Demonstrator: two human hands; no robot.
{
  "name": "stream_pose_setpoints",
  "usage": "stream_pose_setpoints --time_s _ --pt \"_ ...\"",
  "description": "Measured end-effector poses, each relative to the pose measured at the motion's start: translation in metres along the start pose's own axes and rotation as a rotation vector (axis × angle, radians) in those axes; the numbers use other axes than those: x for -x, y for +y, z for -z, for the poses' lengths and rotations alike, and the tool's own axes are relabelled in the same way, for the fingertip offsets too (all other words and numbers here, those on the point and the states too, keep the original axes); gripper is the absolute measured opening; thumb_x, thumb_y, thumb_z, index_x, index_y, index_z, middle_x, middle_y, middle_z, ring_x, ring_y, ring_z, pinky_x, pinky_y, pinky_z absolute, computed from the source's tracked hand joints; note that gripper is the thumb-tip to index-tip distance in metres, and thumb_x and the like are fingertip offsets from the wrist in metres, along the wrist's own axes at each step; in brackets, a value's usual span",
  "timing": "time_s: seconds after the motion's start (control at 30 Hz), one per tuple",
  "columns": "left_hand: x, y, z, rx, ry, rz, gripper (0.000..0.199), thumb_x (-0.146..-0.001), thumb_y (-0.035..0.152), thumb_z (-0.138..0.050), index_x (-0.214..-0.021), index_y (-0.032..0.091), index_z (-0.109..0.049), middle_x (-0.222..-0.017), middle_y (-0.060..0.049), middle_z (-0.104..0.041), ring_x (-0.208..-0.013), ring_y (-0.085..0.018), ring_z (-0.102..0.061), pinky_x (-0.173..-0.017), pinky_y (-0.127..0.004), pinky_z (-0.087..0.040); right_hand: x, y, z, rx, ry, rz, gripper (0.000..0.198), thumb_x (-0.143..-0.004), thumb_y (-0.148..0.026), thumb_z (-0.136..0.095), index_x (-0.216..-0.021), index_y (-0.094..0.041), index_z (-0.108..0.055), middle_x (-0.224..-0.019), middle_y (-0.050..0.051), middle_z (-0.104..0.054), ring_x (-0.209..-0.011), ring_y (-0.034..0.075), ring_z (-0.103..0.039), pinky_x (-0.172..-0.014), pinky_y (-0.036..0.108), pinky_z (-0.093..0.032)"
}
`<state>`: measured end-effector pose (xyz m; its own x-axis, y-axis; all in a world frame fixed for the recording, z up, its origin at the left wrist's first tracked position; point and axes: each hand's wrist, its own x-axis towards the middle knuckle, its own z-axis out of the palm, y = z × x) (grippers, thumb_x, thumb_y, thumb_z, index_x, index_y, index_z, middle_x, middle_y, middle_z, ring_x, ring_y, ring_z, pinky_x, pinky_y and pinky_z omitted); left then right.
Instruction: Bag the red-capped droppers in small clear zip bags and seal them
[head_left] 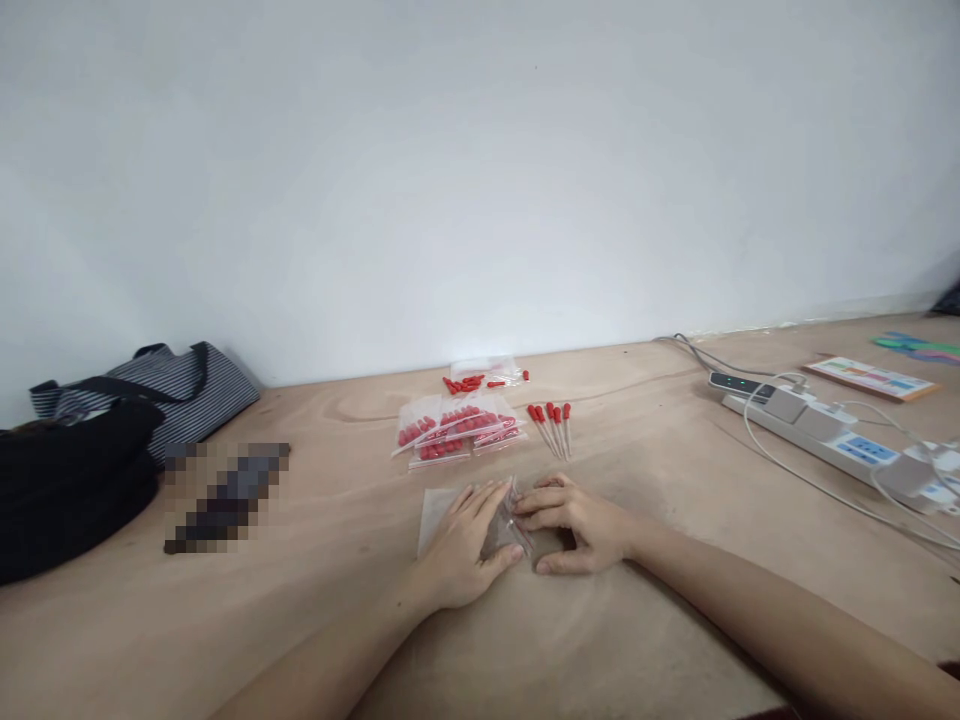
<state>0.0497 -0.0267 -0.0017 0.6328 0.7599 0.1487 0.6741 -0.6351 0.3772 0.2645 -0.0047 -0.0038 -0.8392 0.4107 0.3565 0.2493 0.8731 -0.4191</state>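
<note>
A clear plastic zip bag (436, 510) lies flat on the wooden table. My left hand (466, 545) rests on top of it, fingers stretched out and thumb apart. From the other side, my right hand (574, 525) touches the bag's right edge with slightly bent fingertips, its thumb spread away from them. Part of the bag is hidden under both hands. Just beyond them lie several glass droppers (555, 430) with red rubber bulbs. To their left is a pile of zip bags (457, 425) filled with red-bulbed items. Loose red rubber bulbs (465, 384) lie farther back.
Another clear bag (484, 370) lies by the wall (480, 180). On the right are a power strip (817, 440) with plugs and white cables, and a colourful card (870, 377). A striped bag (202, 395), black cloth (75, 490) and a blurred dark object (225, 500) occupy the left.
</note>
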Motion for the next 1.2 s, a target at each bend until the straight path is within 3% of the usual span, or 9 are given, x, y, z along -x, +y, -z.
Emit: stream_pose_setpoints --time_s 0.13,0.4,0.57,0.7,0.87,0.97,1.07,1.13,1.2 --pt "0.001 -0.001 0.0 0.005 0.001 -0.001 0.06 -0.082 0.033 -0.05 -0.132 0.015 -0.023 -0.136 -0.011 -0.034 -0.126 -0.024 -0.028 -0.105 -0.048 -0.02 0.0 0.003 0.0 -0.002 0.01 -0.035 0.038 -0.073 -0.04 -0.057 -0.102 -0.014 -0.057 -0.1 0.01 -0.061 -0.095 0.019 -0.055 -0.089 0.037 -0.032" --pt "0.0 0.0 -0.001 0.028 0.019 -0.005 0.058 -0.082 0.033 -0.049 -0.132 0.016 -0.024 -0.135 -0.01 -0.035 -0.125 -0.024 -0.028 -0.105 -0.046 -0.02 -0.005 0.0 0.0 0.041 -0.107 0.037 0.059 -0.075 -0.047 -0.052 -0.124 -0.015 -0.044 -0.119 0.013 -0.052 -0.115 0.023 -0.041 -0.097 0.039 -0.02" --pt "0.001 -0.005 0.006 0.087 0.055 0.009 0.055 -0.085 0.034 -0.046 -0.132 0.017 -0.024 -0.135 -0.01 -0.034 -0.123 -0.024 -0.031 -0.1 -0.041 -0.03 -0.005 0.0 0.002 0.086 -0.137 0.033 0.049 -0.072 -0.05 -0.055 -0.113 -0.024 -0.056 -0.136 0.011 -0.033 -0.121 0.024 -0.033 -0.097 0.04 -0.02" --pt "0.005 -0.013 0.016 0.062 0.005 0.005 0.054 -0.084 0.033 -0.048 -0.132 0.021 -0.026 -0.133 -0.009 -0.038 -0.121 -0.025 -0.034 -0.099 -0.043 -0.03 -0.003 0.003 0.003 0.058 -0.13 -0.029 0.048 -0.07 -0.05 -0.059 -0.111 -0.026 -0.058 -0.142 0.01 -0.022 -0.123 0.026 -0.03 -0.097 0.04 -0.021" --pt "0.005 -0.021 0.012 0.085 -0.015 -0.018 0.072 -0.075 0.045 -0.059 -0.133 0.02 -0.025 -0.132 -0.011 -0.038 -0.121 -0.027 -0.034 -0.102 -0.047 -0.024 -0.002 0.002 0.002 -0.04 -0.099 -0.078 0.047 -0.068 -0.046 -0.063 -0.11 -0.026 -0.058 -0.139 0.01 -0.028 -0.122 0.026 -0.032 -0.097 0.043 -0.021" --pt "0.004 -0.021 0.007 0.082 -0.002 0.003 0.07 -0.076 0.045 -0.058 -0.133 0.019 -0.025 -0.132 -0.01 -0.04 -0.121 -0.028 -0.034 -0.103 -0.048 -0.02 -0.002 0.006 0.0 -0.171 -0.016 -0.097 0.043 -0.067 -0.043 -0.064 -0.105 -0.022 -0.062 -0.129 0.011 -0.044 -0.115 0.025 -0.042 -0.094 0.04 -0.028" --pt "0.004 -0.019 0.006 0.077 -0.002 0.023 0.064 -0.079 0.04 -0.055 -0.132 0.019 -0.026 -0.131 -0.01 -0.04 -0.121 -0.027 -0.035 -0.103 -0.048 -0.02 -0.004 0.026 0.005 -0.314 0.199 -0.281 0.03 -0.073 -0.041 -0.057 -0.088 -0.018 -0.067 -0.092 0.008 -0.065 -0.085 0.019 -0.059 -0.075 0.031 -0.043" --pt "0.004 -0.018 0.007 0.077 0.002 0.028 0.064 -0.078 0.04 -0.055 -0.132 0.019 -0.028 -0.131 -0.01 -0.04 -0.121 -0.027 -0.035 -0.103 -0.047 -0.021 -0.006 0.05 0.013 -0.257 0.443 -0.592 0.029 -0.076 -0.04 -0.051 -0.076 -0.016 -0.067 -0.073 0.005 -0.066 -0.069 0.016 -0.06 -0.063 0.026 -0.045" --pt "0.004 -0.017 0.007 0.074 0.005 0.031 0.063 -0.078 0.04 -0.055 -0.131 0.02 -0.028 -0.132 -0.009 -0.04 -0.121 -0.026 -0.034 -0.103 -0.047 -0.021 -0.009 0.077 0.024 -0.1 0.655 -0.983 0.025 -0.076 -0.035 -0.05 -0.078 -0.016 -0.066 -0.075 0.005 -0.067 -0.07 0.016 -0.061 -0.062 0.023 -0.044"
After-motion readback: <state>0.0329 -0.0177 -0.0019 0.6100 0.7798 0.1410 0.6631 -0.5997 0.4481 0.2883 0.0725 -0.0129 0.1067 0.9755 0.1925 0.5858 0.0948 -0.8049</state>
